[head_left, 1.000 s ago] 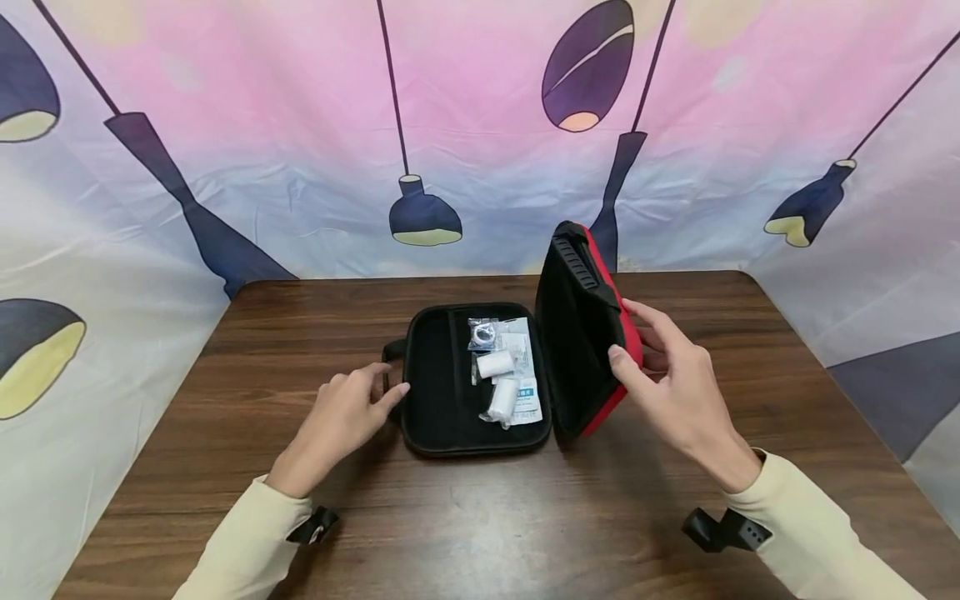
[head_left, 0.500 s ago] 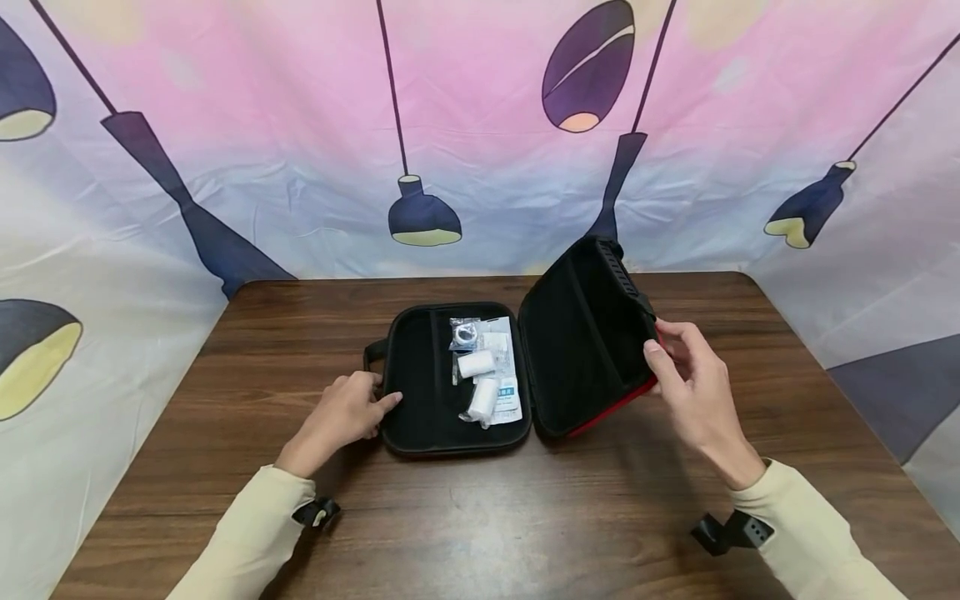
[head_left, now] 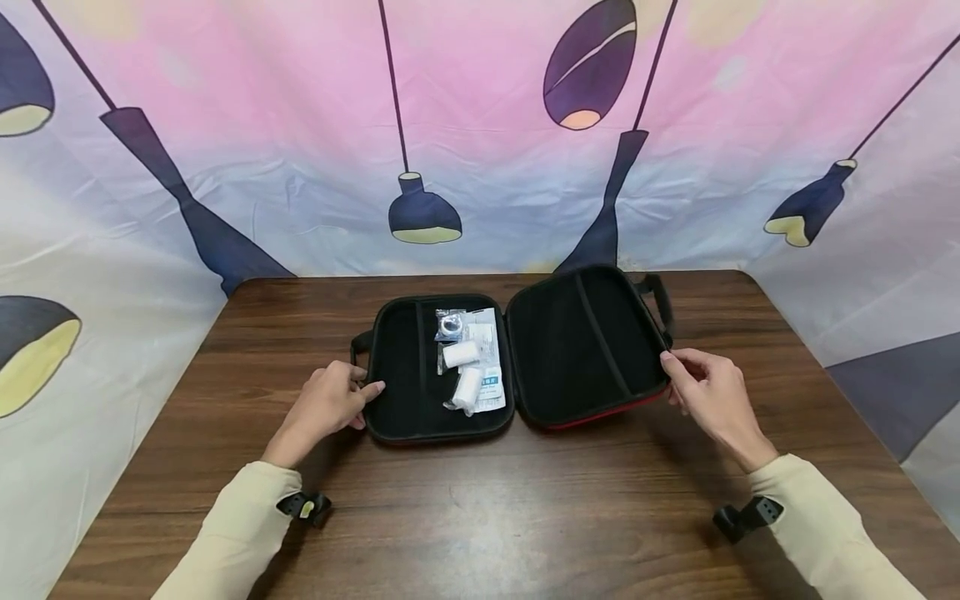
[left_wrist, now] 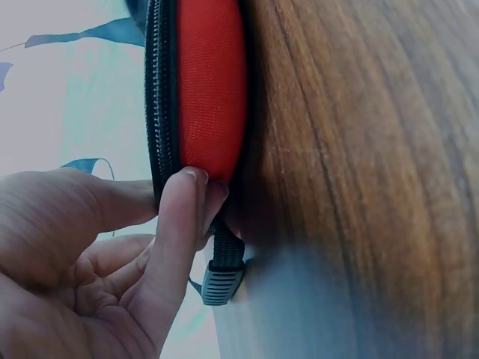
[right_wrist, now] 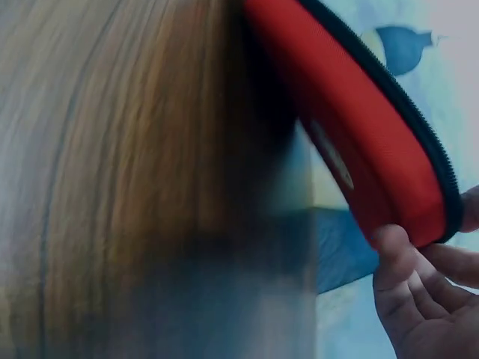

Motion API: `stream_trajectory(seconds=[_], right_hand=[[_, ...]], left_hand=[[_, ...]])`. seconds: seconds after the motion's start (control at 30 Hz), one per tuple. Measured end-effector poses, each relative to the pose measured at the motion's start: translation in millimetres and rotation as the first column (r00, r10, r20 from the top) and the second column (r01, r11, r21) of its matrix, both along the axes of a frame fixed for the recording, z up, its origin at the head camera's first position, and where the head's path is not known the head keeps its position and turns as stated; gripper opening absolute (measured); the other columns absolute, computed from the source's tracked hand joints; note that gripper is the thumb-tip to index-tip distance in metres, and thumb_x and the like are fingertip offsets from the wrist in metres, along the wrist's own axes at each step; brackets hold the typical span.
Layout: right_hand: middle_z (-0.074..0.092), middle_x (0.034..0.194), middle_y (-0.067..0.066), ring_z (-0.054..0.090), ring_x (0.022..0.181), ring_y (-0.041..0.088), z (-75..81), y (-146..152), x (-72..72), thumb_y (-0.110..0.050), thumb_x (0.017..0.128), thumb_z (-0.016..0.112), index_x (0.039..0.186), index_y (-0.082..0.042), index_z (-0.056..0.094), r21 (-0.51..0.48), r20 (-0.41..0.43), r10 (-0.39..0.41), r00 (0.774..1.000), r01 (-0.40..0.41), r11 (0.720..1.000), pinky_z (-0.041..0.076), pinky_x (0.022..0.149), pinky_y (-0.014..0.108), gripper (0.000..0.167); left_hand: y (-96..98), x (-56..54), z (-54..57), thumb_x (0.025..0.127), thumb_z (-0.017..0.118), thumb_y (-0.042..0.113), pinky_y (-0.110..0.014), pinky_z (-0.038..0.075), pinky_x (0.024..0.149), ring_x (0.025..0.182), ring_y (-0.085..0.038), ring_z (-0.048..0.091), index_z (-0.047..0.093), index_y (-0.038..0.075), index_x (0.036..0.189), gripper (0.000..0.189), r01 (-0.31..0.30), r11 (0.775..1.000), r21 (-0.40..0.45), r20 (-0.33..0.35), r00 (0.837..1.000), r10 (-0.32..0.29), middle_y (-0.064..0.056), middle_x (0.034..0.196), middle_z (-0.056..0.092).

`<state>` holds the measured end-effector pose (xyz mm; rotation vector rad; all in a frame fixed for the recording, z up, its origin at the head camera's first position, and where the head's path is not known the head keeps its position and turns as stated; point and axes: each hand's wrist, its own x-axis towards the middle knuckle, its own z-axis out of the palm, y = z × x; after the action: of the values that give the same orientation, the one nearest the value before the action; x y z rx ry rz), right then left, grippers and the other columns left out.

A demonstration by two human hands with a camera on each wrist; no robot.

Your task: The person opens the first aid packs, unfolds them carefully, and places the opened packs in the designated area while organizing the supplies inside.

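Note:
A red zippered case lies spread open on the table, black inside. Its left half (head_left: 396,383) holds two white wrapped rolls (head_left: 461,354), a small clear packet (head_left: 450,325) and flat white printed packets (head_left: 491,358). My left hand (head_left: 322,408) pinches this half's left edge by the strap handle (head_left: 361,343); the left wrist view shows fingers against the red side (left_wrist: 212,82) below the zipper (left_wrist: 159,90). My right hand (head_left: 716,400) pinches the outer corner of the right half (head_left: 577,350), which slants up from the table in the right wrist view.
The wooden table (head_left: 480,517) extends around the case, its back edge close behind. A printed cloth (head_left: 300,167) with lamp shapes hangs beyond that edge. A second strap handle (head_left: 657,304) sticks out from the right half. Dark cameras sit on both wrists.
My right hand has swung the right half over to the right and down, from nearly upright to almost flat. The left half has slid slightly left, and my left hand has taken hold of its edge.

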<state>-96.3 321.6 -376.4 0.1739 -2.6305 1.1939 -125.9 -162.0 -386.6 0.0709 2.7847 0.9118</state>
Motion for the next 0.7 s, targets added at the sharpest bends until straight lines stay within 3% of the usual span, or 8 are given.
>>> stream_trajectory(seconds=[0.17,0.4,0.5,0.6,0.7], right_hand=[[0.065,0.062,0.003,0.06,0.05,0.018,-8.7,13.4,-5.6,-0.026,0.107,0.052,0.1,0.003,0.07,0.116,0.148,0.014,0.989,-0.031,0.993,0.048,0.048,0.028,0.035],[0.067,0.066,0.003,0.063,0.053,0.02,-13.8,22.9,-7.6,-0.024,0.105,0.056,0.095,0.003,0.069,0.15,0.271,0.015,0.962,-0.058,0.987,0.052,0.049,0.031,0.032],[0.066,0.068,0.003,0.062,0.053,0.017,-10.5,23.0,-6.9,-0.025,0.101,0.062,0.088,0.0,0.069,0.213,0.229,-0.029,0.973,-0.021,0.977,0.052,0.047,0.031,0.029],[0.068,0.072,0.004,0.063,0.057,0.015,-4.6,18.6,-9.5,-0.025,0.097,0.069,0.086,-0.002,0.069,0.283,0.121,-0.066,0.99,0.029,0.959,0.049,0.051,0.032,0.025],[0.07,0.077,0.005,0.065,0.066,0.018,2.7,9.2,-15.4,-0.023,0.094,0.073,0.09,-0.001,0.072,0.302,0.05,-0.047,0.998,0.03,0.953,0.049,0.057,0.033,0.022]], left_hand=[[-1.2,1.0,0.0,0.103,0.063,0.02,-0.031,0.056,0.054,0.055,-0.016,0.068,0.052,-0.017,0.136,0.051,-0.018,1.0,0.016,0.026,1.0,0.018,-0.012,0.085,0.074],[-0.9,0.0,-1.0,0.103,0.062,0.021,-0.032,0.057,0.055,0.057,-0.016,0.068,0.051,-0.016,0.138,0.052,-0.02,0.999,0.047,0.043,0.999,0.018,-0.013,0.087,0.073],[-1.5,0.1,-1.7,0.103,0.063,0.023,-0.033,0.058,0.058,0.057,-0.016,0.069,0.051,-0.016,0.138,0.053,-0.032,0.998,0.052,0.05,0.998,0.03,-0.009,0.078,0.071],[-2.4,0.1,-1.5,0.102,0.065,0.025,-0.036,0.06,0.063,0.056,-0.016,0.069,0.055,-0.015,0.135,0.053,-0.043,0.998,0.035,0.032,0.999,0.042,-0.005,0.069,0.069],[-3.6,0.1,-1.1,0.101,0.066,0.027,-0.038,0.061,0.066,0.055,-0.016,0.069,0.057,-0.014,0.133,0.053,-0.056,0.998,0.022,0.022,0.998,0.056,-0.003,0.066,0.068]])
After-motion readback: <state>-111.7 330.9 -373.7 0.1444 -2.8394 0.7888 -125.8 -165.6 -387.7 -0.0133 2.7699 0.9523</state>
